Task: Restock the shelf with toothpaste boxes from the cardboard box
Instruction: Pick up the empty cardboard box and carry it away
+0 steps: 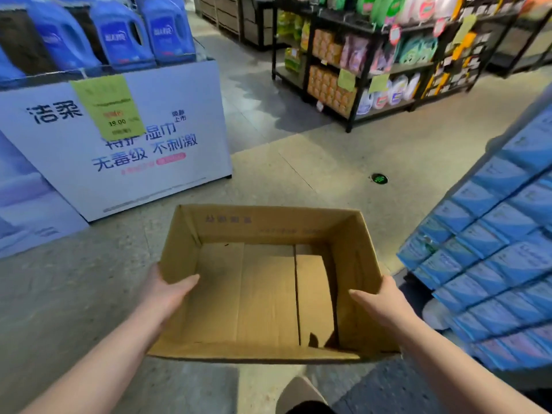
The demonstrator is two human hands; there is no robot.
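An open brown cardboard box is held above the floor in front of me, and nothing lies inside it but its bottom flaps. My left hand grips its left wall, thumb inside. My right hand grips the right wall the same way. Blue toothpaste boxes are stacked in many rows on the display at the right edge of the view, close beside the cardboard box.
A white promotional stand with blue detergent jugs on top is at the left. Black shelving with mixed goods lines the far aisle. The concrete floor stretches between them. My shoe shows at the bottom.
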